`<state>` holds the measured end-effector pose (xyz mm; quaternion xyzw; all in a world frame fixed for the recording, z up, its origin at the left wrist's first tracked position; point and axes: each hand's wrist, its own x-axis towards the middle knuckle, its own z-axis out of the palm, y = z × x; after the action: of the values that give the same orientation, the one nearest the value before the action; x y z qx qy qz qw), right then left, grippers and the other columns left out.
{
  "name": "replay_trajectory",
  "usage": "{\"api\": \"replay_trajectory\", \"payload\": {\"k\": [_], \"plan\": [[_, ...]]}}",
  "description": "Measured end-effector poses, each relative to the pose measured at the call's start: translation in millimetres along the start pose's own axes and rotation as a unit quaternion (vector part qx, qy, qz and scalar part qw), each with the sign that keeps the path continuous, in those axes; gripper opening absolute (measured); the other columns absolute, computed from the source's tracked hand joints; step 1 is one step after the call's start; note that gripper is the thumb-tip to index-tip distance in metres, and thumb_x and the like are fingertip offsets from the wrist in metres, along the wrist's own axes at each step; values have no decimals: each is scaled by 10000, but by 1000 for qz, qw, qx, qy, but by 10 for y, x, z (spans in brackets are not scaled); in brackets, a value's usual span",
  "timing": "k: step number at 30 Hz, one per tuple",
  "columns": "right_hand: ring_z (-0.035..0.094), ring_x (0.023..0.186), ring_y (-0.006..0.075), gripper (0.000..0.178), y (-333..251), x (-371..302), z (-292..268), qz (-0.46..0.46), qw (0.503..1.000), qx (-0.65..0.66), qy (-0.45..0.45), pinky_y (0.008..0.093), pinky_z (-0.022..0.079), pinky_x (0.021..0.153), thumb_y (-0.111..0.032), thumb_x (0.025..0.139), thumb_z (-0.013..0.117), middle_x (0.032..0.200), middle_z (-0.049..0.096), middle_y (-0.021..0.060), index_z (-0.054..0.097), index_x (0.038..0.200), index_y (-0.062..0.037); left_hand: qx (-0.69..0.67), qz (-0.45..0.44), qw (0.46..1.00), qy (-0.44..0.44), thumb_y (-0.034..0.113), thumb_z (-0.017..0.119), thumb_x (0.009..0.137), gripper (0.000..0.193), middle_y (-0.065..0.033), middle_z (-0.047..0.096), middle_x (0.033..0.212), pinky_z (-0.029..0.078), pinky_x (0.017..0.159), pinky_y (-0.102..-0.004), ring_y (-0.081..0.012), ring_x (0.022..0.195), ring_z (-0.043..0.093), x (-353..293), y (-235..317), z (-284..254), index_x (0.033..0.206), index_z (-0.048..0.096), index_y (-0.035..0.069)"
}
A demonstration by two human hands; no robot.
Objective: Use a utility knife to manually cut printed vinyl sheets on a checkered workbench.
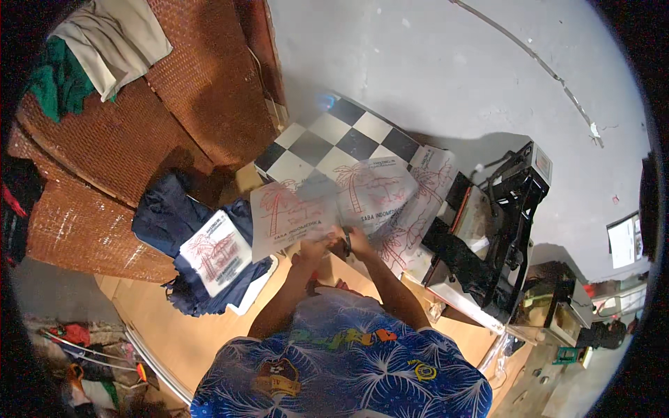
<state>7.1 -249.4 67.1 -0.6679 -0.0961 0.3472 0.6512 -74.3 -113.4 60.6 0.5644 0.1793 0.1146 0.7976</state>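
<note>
My left hand (314, 249) is closed on the lower corner of a translucent plastic bag (289, 216) printed with a red palm tree and dark lettering. Close beside it, my right hand (358, 242) grips the lower edge of a similar printed plastic bag (373, 191). Both bags are spread over the front of a black-and-white checkered surface (331, 129). More printed bags (433, 177) lie under and to the right of the one at my right hand. The fingertips are partly hidden, so the exact grip is unclear.
Dark navy cloth (167, 216) lies at left, topped by a white-backed printed packet (217, 252). A black machine (512, 230), perhaps a bag sealer, stands at right. Brown woven panels (132, 146) rise at far left, with beige cloth (125, 38) draped over them.
</note>
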Motion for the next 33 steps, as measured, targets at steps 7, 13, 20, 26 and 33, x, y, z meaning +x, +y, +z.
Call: {"api": "replay_trajectory", "payload": {"k": [7, 13, 20, 26, 33], "plan": [[550, 510, 116, 443, 11, 139, -58, 26, 997, -71, 8, 251, 411, 461, -434, 873, 648, 636, 596, 43, 632, 865, 8, -68, 20, 997, -22, -2, 677, 830, 234, -115, 678, 921, 544, 675, -269, -194, 758, 673, -40, 2, -78, 1051, 612, -36], [515, 413, 127, 456, -3, 269, -42, 15, 998, -59, 6, 266, 384, 381, -460, 852, 663, 563, 551, 42, 611, 821, -8, -55, -96, 994, -20, 5, 675, 836, 216, -99, 680, 912, 540, 691, -254, -180, 808, 669, -80, 95, -181, 1037, 600, -17], [504, 400, 124, 450, -325, 171, -12, 42, 999, 7, -12, 265, 401, 386, -486, 819, 692, 529, 508, 21, 562, 701, -72, 32, 39, 993, -110, 10, 669, 841, 321, -110, 673, 932, 557, 706, -274, -206, 813, 676, -131, 144, -281, 1128, 527, -23], [499, 407, 125, 464, -472, 235, 22, 68, 996, 39, -39, 265, 386, 381, -487, 813, 695, 529, 493, 15, 562, 690, -60, 9, 9, 996, -83, -5, 650, 843, 213, -127, 666, 939, 563, 693, -292, -216, 790, 682, -204, 130, -255, 1041, 604, -64], [488, 388, 138, 453, -336, 494, 54, 34, 999, -16, 22, 282, 366, 360, -462, 823, 689, 536, 498, 21, 575, 699, -42, 39, 20, 994, -104, -21, 663, 823, 230, -136, 653, 966, 564, 668, -286, -207, 780, 672, -223, 206, -271, 1045, 615, -58]]}}
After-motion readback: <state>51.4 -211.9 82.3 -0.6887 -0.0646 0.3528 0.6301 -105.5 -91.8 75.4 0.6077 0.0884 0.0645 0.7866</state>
